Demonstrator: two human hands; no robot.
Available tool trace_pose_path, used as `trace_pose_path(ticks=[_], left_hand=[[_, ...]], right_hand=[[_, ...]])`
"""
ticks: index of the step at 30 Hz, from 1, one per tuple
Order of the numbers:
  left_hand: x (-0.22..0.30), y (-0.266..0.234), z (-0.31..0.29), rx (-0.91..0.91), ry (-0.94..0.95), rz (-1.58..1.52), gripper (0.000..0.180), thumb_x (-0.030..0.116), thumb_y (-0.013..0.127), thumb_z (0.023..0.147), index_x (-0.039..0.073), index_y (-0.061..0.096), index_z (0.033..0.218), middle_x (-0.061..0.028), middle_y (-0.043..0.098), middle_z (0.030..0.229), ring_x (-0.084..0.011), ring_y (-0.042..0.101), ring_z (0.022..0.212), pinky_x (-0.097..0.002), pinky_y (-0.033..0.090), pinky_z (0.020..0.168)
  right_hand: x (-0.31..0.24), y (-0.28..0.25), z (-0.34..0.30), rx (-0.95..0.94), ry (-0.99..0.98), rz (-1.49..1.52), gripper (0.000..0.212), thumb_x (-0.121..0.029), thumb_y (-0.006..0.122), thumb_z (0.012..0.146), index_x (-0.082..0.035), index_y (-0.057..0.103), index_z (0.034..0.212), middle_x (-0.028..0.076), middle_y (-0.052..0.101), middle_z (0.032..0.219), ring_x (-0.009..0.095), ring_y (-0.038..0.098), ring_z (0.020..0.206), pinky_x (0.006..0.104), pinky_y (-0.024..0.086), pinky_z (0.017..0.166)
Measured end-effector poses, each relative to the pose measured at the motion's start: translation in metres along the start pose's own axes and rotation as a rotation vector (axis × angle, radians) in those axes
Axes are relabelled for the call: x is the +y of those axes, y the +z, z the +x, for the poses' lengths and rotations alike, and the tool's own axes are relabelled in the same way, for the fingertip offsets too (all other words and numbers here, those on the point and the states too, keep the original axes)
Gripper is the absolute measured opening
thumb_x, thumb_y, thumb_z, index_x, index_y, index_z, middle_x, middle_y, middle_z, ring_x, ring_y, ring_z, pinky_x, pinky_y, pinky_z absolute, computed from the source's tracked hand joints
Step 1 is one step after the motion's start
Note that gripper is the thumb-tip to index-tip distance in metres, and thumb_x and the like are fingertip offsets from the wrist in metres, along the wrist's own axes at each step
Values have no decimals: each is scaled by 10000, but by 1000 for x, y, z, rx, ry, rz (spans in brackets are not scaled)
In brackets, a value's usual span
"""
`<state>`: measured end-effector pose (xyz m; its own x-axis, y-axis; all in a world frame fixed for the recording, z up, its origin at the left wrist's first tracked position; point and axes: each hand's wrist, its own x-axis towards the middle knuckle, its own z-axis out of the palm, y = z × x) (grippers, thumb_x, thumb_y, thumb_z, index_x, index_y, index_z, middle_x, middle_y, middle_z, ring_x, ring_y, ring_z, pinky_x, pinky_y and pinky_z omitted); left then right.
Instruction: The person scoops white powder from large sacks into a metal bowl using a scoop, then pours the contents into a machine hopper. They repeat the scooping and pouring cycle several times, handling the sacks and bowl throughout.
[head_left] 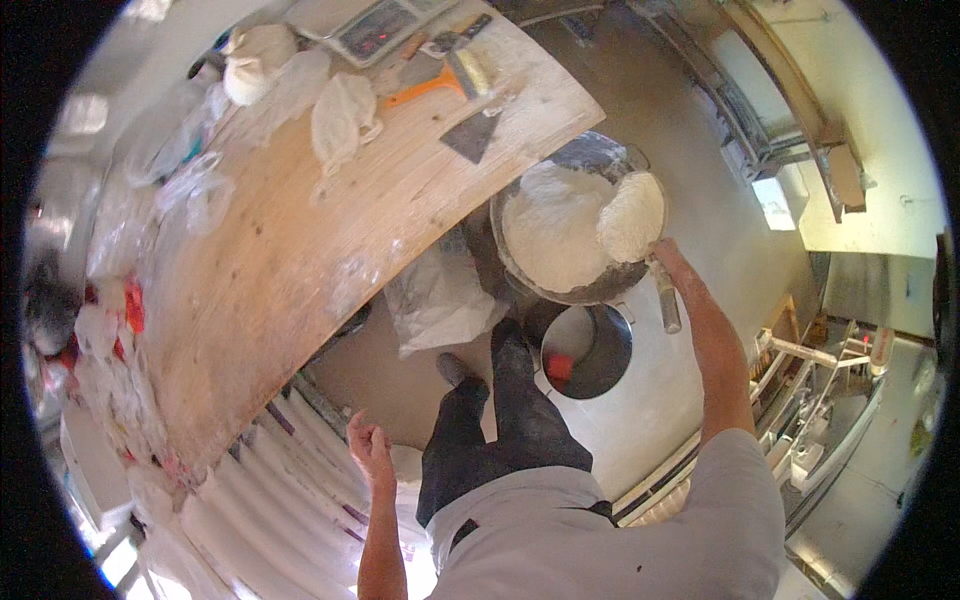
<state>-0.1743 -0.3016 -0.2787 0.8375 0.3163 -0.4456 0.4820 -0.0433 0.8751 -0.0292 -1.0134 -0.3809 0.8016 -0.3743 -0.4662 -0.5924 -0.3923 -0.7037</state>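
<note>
My right hand (668, 256) is closed on the grip of a scoop (669, 305); the end of its handle sticks out past my fingers. White powder (632, 215) is heaped on the scoop and hides its blade. It is held over the right side of a large round tub (500, 262), which holds more white powder (556, 235). My left hand (370, 447) hangs low at my side, holding nothing, its fingers loosely bent and apart. Just nearer than the tub stands a round bucket (605, 350) with a dark inside and something red in it.
A wooden table (300, 250) fills the left, bearing an orange-handled brush (430, 88), a flat blade (472, 135), a plastic bag (343, 118) and a white sack (255, 65). Beneath its edge lies a pale bag (435, 295). Wooden frames (800, 375) lean at the right.
</note>
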Motion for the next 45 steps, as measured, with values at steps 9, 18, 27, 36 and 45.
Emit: trace_pose_path(ticks=[9, 18, 27, 36, 45], left_hand=[[8, 232, 100, -391, -151, 78, 422, 20, 541, 853, 23, 513, 1274, -39, 572, 832, -117, 555, 734, -262, 480, 630], [-147, 389, 156, -223, -528, 77, 587, 197, 652, 822, 25, 460, 1349, -72, 621, 1058, -235, 575, 998, -362, 446, 868], [-150, 429, 171, -263, -833, -172, 245, 342, 600, 904, 118, 537, 827, 19, 506, 654, -98, 485, 558, -253, 325, 464], [-142, 426, 156, -110, -856, -314, 327, 461, 491, 940, 162, 597, 861, 14, 575, 686, -131, 514, 571, -299, 355, 521], [-127, 439, 144, -123, -748, -333, 452, 407, 483, 966, 100, 509, 636, -71, 493, 533, -229, 541, 534, -390, 424, 509]], right_hand=[[51, 50, 134, 55, -85, -821, 215, -193, 579, 818, -11, 692, 837, 181, 673, 805, 370, 643, 852, 458, 530, 688], [-69, 27, 71, 166, 142, -887, 238, -157, 547, 828, -3, 616, 996, 200, 678, 875, 428, 648, 917, 518, 526, 743], [-70, -75, 149, 74, -43, -1168, 523, -105, 654, 786, -47, 482, 1277, 201, 662, 1060, 419, 630, 1022, 513, 494, 860], [-35, -70, 265, -111, -163, -417, 494, -271, 660, 896, -5, 533, 1292, 181, 621, 1222, 313, 570, 1160, 414, 438, 1000], [-33, -76, 232, -96, -51, -4, 513, -334, 604, 893, 81, 572, 1194, 205, 655, 1086, 296, 620, 1016, 398, 472, 887]])
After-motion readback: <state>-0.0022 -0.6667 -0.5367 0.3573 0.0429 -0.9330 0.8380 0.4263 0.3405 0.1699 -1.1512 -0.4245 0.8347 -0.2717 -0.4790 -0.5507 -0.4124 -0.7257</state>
